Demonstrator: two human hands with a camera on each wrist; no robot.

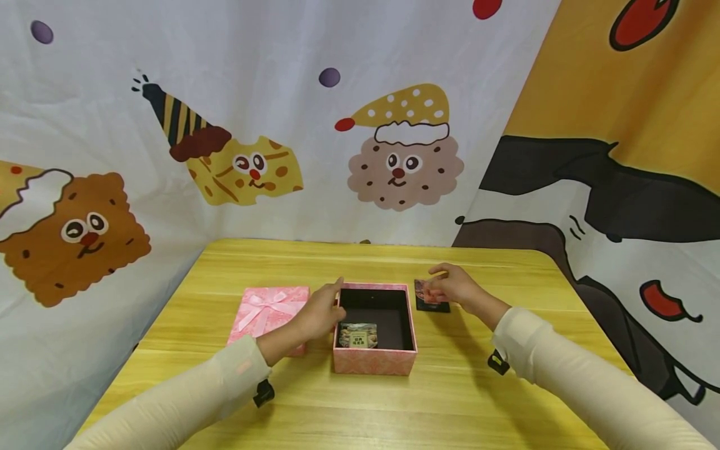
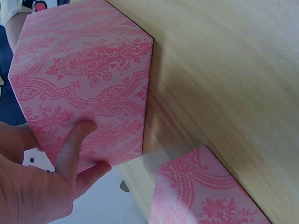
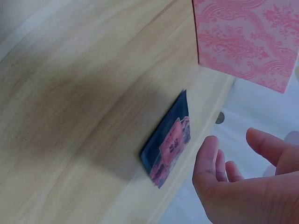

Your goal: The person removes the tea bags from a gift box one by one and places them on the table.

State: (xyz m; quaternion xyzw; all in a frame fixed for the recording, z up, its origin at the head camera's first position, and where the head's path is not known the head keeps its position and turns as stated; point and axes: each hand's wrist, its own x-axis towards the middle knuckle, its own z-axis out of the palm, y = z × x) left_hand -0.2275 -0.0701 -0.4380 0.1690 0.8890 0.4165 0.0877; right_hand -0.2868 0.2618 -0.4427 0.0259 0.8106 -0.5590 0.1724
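Right hand [image 1: 454, 287]: fingers loosely bent, thumb apart, holding nothing, near the dark packet [image 3: 172, 144] flat on the bench [image 1: 450, 406], right of the open box [image 1: 375, 362]. Left hand [image 1: 316, 312] grips the box's left wall, blocking the gap toward the bow-topped lid [image 1: 269, 309]. Inner packet [image 1: 359, 336]: box's near-left corner. Printed curtain [image 1: 337, 31] hangs behind the bench's far edge.

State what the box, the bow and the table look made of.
Box: probably stiff cardboard covered in patterned pink paper, going by its crisp edges and flat, printed-looking sides.
Bow: likely fabric ribbon, from its flat bands and loops; whether it is satin, I cannot tell.
Table: wood or wood-look laminate, seemingly smooth, with streaky grain.
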